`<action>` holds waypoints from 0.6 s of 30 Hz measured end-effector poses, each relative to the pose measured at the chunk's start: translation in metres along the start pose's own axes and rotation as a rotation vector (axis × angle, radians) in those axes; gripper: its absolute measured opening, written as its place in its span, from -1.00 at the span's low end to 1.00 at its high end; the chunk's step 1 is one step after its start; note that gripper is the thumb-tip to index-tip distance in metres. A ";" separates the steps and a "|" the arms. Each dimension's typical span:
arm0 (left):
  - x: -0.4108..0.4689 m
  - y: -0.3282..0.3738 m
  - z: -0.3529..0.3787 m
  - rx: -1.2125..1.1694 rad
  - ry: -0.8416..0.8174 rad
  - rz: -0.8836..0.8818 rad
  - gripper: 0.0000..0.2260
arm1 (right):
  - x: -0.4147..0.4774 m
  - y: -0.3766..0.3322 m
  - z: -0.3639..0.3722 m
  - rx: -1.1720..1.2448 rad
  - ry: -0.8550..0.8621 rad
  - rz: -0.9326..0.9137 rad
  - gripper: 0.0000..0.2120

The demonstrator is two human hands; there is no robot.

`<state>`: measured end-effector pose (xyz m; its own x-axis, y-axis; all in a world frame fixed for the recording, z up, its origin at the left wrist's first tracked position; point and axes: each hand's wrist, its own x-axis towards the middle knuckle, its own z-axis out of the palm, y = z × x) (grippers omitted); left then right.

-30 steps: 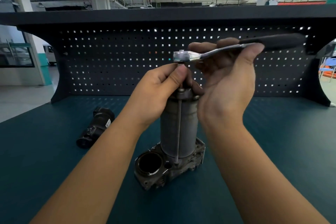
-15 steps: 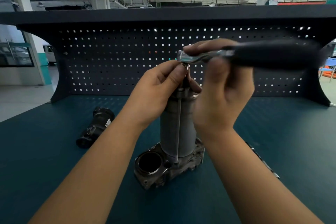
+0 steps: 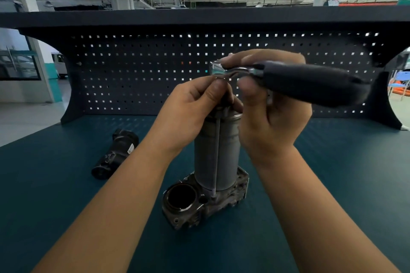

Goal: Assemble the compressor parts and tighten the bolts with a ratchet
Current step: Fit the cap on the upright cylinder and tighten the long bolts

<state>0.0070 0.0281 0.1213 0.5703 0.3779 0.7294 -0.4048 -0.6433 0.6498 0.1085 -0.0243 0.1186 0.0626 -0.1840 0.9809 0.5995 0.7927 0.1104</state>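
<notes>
Right hand (image 3: 273,122) grips ratchet (image 3: 310,82) (blurred) — left hand (image 3: 188,113) steadies compressor (image 3: 217,157).

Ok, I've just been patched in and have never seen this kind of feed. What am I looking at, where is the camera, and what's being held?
There is no machine here. These are a person's two bare hands, filmed by one wide-angle camera worn on the head, looking forward and down. The surface is a dark teal bench with a perforated back panel. On it stands the compressor: a grey cylinder upright on a metal base that has an open round bore. A long bolt runs down the cylinder's front. The right hand holds the ratchet near its head, black handle pointing right. The left hand pinches a dark socket under that head, atop the bolt. A separate black part lies on the bench to the left, untouched.
</notes>
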 end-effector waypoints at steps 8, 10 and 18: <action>0.002 -0.003 0.000 -0.042 -0.019 -0.029 -0.73 | 0.009 -0.005 0.005 0.588 0.404 0.910 -0.67; 0.002 -0.003 -0.001 -0.033 -0.009 -0.029 -0.72 | 0.007 -0.009 0.010 0.442 0.367 0.646 -0.74; 0.002 -0.004 -0.001 0.029 0.063 -0.005 -0.85 | 0.007 -0.004 0.006 -0.066 -0.047 0.143 -0.73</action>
<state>0.0086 0.0320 0.1202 0.5259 0.4216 0.7387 -0.3805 -0.6602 0.6476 0.1017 -0.0250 0.1258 0.1144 -0.0432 0.9925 0.6382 0.7688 -0.0401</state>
